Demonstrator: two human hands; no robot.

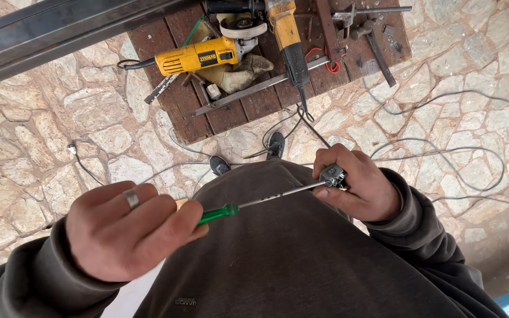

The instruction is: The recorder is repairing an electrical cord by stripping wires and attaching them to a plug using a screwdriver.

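Head camera looks straight down the person's dark sweatshirt to a stone-paved floor. At lower left of the frame the left hand (126, 227), ring on one finger, is curled in a fist around the green handle of a screwdriver (248, 203), knuckles up. At centre right the right hand (357, 182) is closed around a small grey electrical plug (332, 175), thumb pressed under it. The screwdriver's long axis runs from lower left up to the right, nearly level, its metal tip pointing into the plug. Two yellow angle grinders (207, 56) lie on a wooden pallet (254, 106) at upper centre.
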